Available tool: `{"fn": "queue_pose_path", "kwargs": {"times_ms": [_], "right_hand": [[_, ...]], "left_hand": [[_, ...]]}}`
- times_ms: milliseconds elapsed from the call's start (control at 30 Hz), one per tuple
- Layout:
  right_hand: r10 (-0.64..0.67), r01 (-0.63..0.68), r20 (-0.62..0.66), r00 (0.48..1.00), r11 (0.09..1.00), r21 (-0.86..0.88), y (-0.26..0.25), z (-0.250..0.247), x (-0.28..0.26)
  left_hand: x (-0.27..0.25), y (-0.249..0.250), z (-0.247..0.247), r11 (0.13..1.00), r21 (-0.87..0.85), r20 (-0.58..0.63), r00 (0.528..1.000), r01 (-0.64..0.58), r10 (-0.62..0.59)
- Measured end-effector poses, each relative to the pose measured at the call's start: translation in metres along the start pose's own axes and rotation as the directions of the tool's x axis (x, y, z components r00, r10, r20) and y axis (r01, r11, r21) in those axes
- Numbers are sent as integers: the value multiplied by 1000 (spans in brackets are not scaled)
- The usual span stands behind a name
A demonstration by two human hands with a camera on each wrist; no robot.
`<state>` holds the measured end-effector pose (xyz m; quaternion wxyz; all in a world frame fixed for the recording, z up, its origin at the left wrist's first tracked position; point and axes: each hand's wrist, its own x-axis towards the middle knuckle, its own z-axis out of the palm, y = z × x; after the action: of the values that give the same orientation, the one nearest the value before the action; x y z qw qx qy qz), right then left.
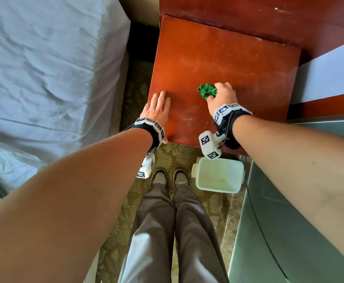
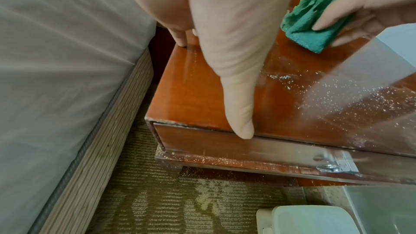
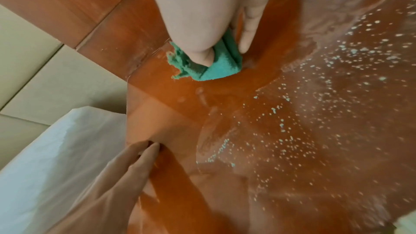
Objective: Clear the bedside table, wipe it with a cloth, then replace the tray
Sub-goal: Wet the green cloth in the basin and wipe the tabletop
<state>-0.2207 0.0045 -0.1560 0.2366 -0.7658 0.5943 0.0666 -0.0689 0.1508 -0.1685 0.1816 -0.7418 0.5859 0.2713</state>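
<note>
The reddish-brown bedside table has nothing on its top but my hands and a cloth. My right hand grips a bunched green cloth and presses it onto the wood near the middle right; the right wrist view shows the cloth under my fingers. My left hand lies flat at the table's front left corner, fingers straight, with the thumb over the front edge. Pale crumbs and dust speckle the front of the table top. No tray is in view.
A bed with a white sheet runs along the left. A white plastic bin stands on the patterned carpet just in front of the table, by my feet. A grey metal surface is at the right. A wooden headboard panel backs the table.
</note>
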Motion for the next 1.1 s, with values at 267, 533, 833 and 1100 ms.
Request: {"fn": "queue_pose_path", "kwargs": {"times_ms": [267,533,833,1100], "right_hand": [[-250,254,79,965,966,-43,-15,15,-8],[-496,553,359,790,830,-69,-9,20,-48],[-430,437,246,869,899,31,15,19,-60],[-90,91,-21,996,995,50,13,11,-4]], "left_hand": [[3,6,2,999,-19,-49,998,33,-33],[3,9,-1,999,-29,-36,998,41,-42],[3,12,-1,998,-6,-32,998,54,-55],[5,10,2,999,5,-37,998,48,-48]]}}
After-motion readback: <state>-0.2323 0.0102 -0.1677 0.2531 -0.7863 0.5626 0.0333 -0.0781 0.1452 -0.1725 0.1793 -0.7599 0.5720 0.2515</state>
